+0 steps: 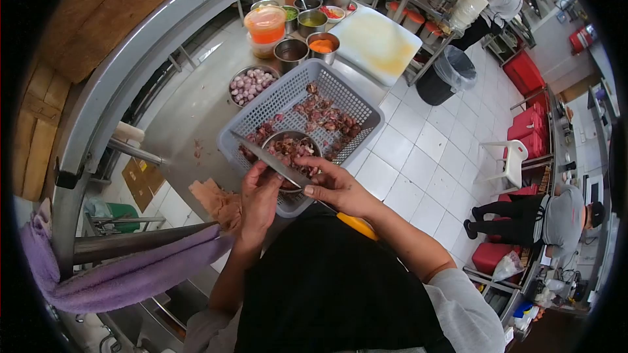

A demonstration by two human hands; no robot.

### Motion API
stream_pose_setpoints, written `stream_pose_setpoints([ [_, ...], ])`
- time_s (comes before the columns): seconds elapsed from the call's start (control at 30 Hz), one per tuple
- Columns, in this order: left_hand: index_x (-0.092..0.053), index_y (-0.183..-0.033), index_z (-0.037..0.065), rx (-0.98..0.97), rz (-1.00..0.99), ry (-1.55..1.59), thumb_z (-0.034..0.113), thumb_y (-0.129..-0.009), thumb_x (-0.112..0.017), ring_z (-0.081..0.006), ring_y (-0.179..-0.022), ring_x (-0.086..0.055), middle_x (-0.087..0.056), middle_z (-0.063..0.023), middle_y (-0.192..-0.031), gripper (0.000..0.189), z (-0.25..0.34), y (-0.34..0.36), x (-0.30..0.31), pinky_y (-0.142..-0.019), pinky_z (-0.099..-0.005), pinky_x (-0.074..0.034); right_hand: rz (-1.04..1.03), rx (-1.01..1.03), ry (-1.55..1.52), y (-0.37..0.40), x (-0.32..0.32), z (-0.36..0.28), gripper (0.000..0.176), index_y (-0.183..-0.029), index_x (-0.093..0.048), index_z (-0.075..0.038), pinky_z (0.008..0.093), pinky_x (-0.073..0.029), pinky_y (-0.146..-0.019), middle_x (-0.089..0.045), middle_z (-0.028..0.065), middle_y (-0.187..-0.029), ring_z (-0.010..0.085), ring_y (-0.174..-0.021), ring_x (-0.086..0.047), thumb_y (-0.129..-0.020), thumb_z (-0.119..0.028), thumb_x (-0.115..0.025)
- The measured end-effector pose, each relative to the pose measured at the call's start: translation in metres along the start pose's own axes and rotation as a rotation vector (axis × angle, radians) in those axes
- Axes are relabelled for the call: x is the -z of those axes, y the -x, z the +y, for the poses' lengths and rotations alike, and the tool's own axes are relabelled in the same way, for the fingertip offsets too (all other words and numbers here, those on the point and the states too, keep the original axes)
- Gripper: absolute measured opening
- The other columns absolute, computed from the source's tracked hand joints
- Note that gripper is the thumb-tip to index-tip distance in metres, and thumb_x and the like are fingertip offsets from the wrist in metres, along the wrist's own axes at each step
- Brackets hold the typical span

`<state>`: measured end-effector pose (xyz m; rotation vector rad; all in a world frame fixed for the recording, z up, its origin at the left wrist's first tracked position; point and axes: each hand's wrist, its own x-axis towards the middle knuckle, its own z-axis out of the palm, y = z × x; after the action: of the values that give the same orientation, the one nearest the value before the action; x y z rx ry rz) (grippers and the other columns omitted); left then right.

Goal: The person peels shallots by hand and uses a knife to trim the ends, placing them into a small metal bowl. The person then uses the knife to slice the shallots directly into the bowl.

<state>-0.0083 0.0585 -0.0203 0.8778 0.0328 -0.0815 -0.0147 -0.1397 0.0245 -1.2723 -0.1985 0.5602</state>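
A knife (267, 157) with a yellow handle lies slantwise over a metal bowl (286, 137) of shallots and peelings. My right hand (337, 188) is closed around the lower blade, with the handle under my wrist. My left hand (260, 195) has its fingers pinched beside the blade; whatever it holds is too hidden to name. The bowl stands in a grey perforated basket (366, 110), with unpeeled shallots (330, 117) and skins around it. Peeled shallots (252, 85) fill another metal bowl at the basket's upper left.
Beyond the basket are an orange-filled tub (265, 23), several metal containers and a white cutting board (369, 46). Crumpled brown paper (214, 204) lies left of my left hand. A purple towel (131, 271) hangs on a rail. Two people (502, 0) (556, 219) stand further off.
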Motion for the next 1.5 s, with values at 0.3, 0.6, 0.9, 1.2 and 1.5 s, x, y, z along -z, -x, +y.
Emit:
stream_pose_setpoints([
  [0.3, -0.057, -0.121, -0.002, 0.03, -0.06, 0.079, -0.008, -0.088, -0.057, -0.0205, -0.108, -0.061, -0.063, -0.0109, -0.116, 0.034, -0.001, 0.003, 0.002, -0.101, -0.0367, -0.046, 0.021, 0.088, 0.101, 0.003, -0.012, -0.008, 0.054, -0.142, -0.046, -0.009, 0.0209, -0.037, -0.068, -0.052, -0.0036, -0.081, 0.0051, -0.077, -0.047, -0.092, -0.011, -0.068],
  [0.6, -0.059, -0.117, -0.002, 0.095, -0.014, 0.177, -0.004, -0.09, -0.06, -0.0211, -0.104, -0.063, -0.066, -0.0117, -0.111, 0.027, 0.004, 0.009, -0.01, -0.096, -0.0358, -0.049, 0.039, 0.192, 0.126, 0.001, -0.011, -0.001, 0.045, -0.137, -0.051, -0.01, 0.0211, -0.035, -0.062, -0.049, -0.0039, -0.077, 0.0047, -0.072, -0.045, -0.094, -0.013, -0.065],
  [0.9, -0.059, -0.116, 0.002, 0.214, -0.073, 0.077, 0.0, -0.091, -0.063, -0.0172, -0.099, -0.063, -0.066, -0.0097, -0.11, 0.026, 0.013, 0.004, -0.011, -0.083, -0.031, -0.049, 0.129, -0.106, -0.171, 0.001, 0.014, -0.002, 0.045, -0.14, -0.05, -0.014, 0.0205, -0.037, -0.054, -0.053, -0.0025, -0.078, 0.0077, -0.065, -0.048, -0.097, -0.025, -0.061],
  [1.2, -0.058, -0.118, 0.002, 0.124, -0.1, 0.061, -0.001, -0.09, -0.061, -0.0206, -0.102, -0.063, -0.065, -0.0104, -0.112, 0.028, 0.006, 0.007, -0.004, -0.092, -0.0371, -0.049, 0.015, 0.072, 0.119, 0.01, -0.006, -0.007, 0.054, -0.142, -0.045, -0.012, 0.0213, -0.038, -0.065, -0.055, -0.0027, -0.082, 0.0055, -0.075, -0.048, -0.093, -0.01, -0.067],
  [1.5, -0.06, -0.118, 0.0, 0.136, -0.045, 0.112, -0.001, -0.091, -0.063, -0.0195, -0.102, -0.063, -0.066, -0.0099, -0.109, 0.027, 0.008, 0.011, -0.011, -0.092, -0.0358, -0.05, 0.035, 0.057, 0.251, 0.016, -0.009, -0.021, 0.051, -0.139, -0.048, -0.009, 0.0209, -0.039, -0.065, -0.056, -0.0023, -0.081, 0.0051, -0.075, -0.05, -0.093, -0.012, -0.067],
])
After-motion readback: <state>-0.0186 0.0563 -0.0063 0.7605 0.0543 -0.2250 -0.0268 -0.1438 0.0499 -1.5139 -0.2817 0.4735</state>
